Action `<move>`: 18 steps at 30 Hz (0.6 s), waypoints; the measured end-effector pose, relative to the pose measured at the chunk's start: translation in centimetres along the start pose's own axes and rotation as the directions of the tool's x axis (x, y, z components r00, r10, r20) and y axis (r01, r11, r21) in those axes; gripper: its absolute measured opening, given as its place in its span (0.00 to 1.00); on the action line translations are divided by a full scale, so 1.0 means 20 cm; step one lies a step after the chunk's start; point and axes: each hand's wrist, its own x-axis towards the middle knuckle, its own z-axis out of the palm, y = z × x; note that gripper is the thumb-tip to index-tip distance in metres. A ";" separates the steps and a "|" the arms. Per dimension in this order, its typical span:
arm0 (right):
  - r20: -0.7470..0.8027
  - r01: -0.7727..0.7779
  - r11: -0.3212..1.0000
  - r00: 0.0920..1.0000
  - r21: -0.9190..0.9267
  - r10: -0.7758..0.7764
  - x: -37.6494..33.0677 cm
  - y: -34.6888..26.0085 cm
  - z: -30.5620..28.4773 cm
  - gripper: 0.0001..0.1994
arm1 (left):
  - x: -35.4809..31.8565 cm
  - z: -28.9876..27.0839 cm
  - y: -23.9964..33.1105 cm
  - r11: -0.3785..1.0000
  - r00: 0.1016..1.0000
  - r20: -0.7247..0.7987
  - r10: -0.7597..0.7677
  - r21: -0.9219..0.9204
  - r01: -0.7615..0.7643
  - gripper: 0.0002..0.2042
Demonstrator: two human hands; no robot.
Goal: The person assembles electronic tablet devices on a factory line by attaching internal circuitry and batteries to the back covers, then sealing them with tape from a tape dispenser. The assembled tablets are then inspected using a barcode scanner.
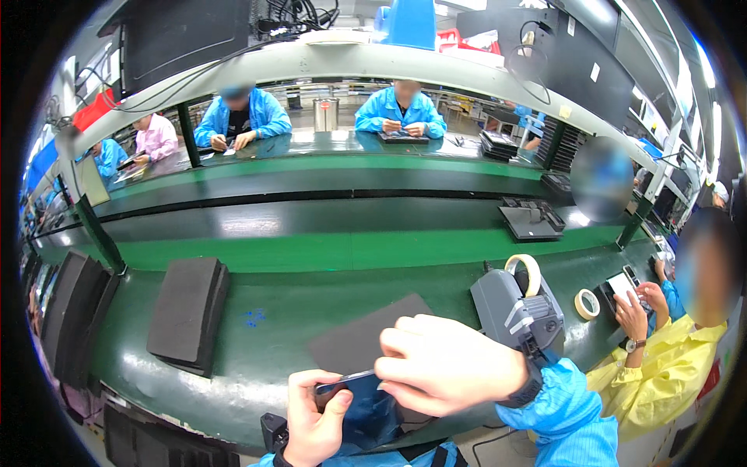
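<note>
Green bench [268, 331], left fingers [334, 410] tight on slab [355, 378]

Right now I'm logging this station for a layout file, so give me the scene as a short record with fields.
Left hand: pinching a thin dark item
Right hand: curled at the item's other end; exact grip hidden
Beyond hands: dark flat sheet on green bench
Left side: black pad stack
Right side: grey tape dispenser, loose tape roll
Neighbour: person in yellow
</note>
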 end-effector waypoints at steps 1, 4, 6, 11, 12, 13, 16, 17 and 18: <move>0.057 0.016 0.999 0.998 -0.034 -0.014 0.02 0.00 0.01 0.08 | -0.01 0.00 0.00 0.997 0.999 0.018 -0.035 -0.062 0.036 0.15; 0.082 0.055 0.997 0.995 -0.047 -0.051 0.05 0.01 0.04 0.08 | -0.02 -0.02 -0.01 0.993 0.998 0.048 -0.031 -0.109 0.036 0.15; 0.059 0.064 0.995 0.996 -0.075 -0.060 0.06 0.02 0.06 0.09 | -0.03 -0.02 0.01 0.997 0.997 0.068 -0.033 -0.062 0.037 0.15; -0.288 -0.179 0.930 0.954 -0.320 0.085 0.04 0.01 0.10 0.14 | -0.03 -0.04 0.00 0.996 0.998 0.037 -0.057 -0.072 0.059 0.15; -0.290 -0.179 0.929 0.953 -0.323 0.083 0.01 0.01 0.10 0.14 | -0.02 -0.04 0.00 0.993 0.996 0.046 -0.083 -0.080 0.086 0.15; -0.347 -0.095 0.948 0.938 -0.302 -0.016 -0.02 0.00 0.11 0.12 | -0.02 -0.04 0.00 0.993 0.996 0.047 -0.080 -0.080 0.084 0.15; -0.412 0.017 0.969 0.903 -0.247 -0.121 -0.08 -0.05 0.16 0.12 | -0.01 -0.03 0.00 0.991 0.996 0.048 -0.073 -0.112 0.078 0.15; -0.401 0.008 0.968 0.909 -0.250 -0.111 -0.08 -0.06 0.18 0.12 | -0.02 -0.03 0.00 0.993 0.997 0.048 -0.062 -0.096 0.066 0.15; -0.390 -0.007 0.967 0.916 -0.253 -0.096 -0.08 -0.06 0.19 0.11 | -0.02 -0.03 0.00 0.995 0.997 0.053 -0.053 -0.081 0.057 0.15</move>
